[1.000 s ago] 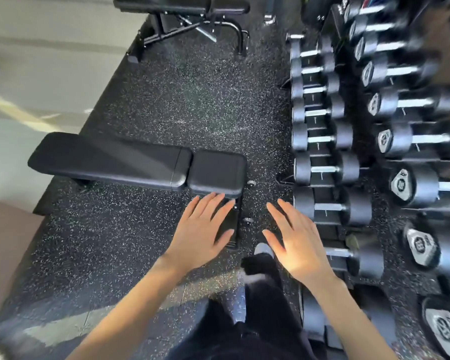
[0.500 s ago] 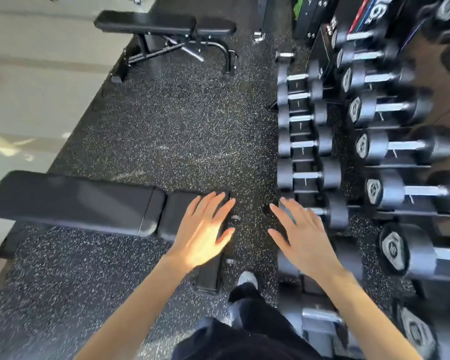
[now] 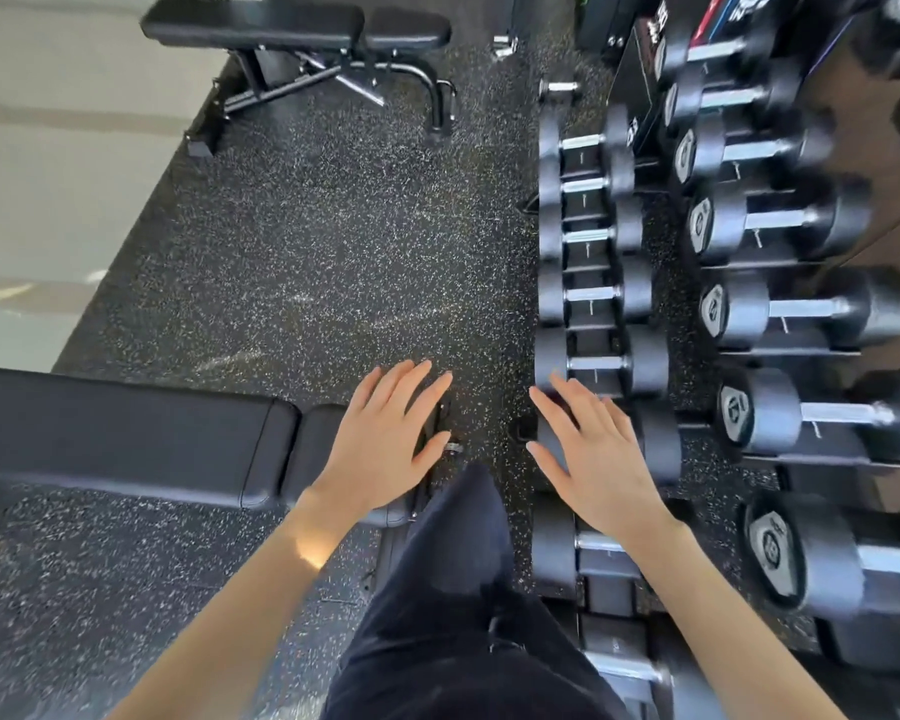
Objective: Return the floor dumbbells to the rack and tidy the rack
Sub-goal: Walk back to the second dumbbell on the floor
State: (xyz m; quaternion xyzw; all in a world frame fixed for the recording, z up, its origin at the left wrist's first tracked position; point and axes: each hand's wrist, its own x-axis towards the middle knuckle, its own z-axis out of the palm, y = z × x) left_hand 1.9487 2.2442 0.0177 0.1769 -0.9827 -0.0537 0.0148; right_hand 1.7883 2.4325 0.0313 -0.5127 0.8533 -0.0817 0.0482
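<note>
A dumbbell rack (image 3: 811,350) fills the right side, with black round-headed dumbbells in two tiers. The lower tier (image 3: 593,296) runs along the mat edge and the upper tier (image 3: 801,309) holds bigger ones with silver handles. One small dumbbell (image 3: 559,89) lies on the floor past the far end of the lower tier. My left hand (image 3: 380,449) hovers flat, fingers spread, over the seat end of a bench. My right hand (image 3: 593,459) hovers flat over a lower-tier dumbbell (image 3: 661,444), holding nothing.
A flat black bench (image 3: 126,439) lies across the left, close to my leg (image 3: 453,589). A second adjustable bench (image 3: 302,39) stands at the far end of the speckled rubber mat (image 3: 333,252). Pale hard floor (image 3: 48,174) borders the mat on the left.
The view has moved forward along the rack; the near bench has slid lower and left in view. Both hands stay spread and empty in front of me.
</note>
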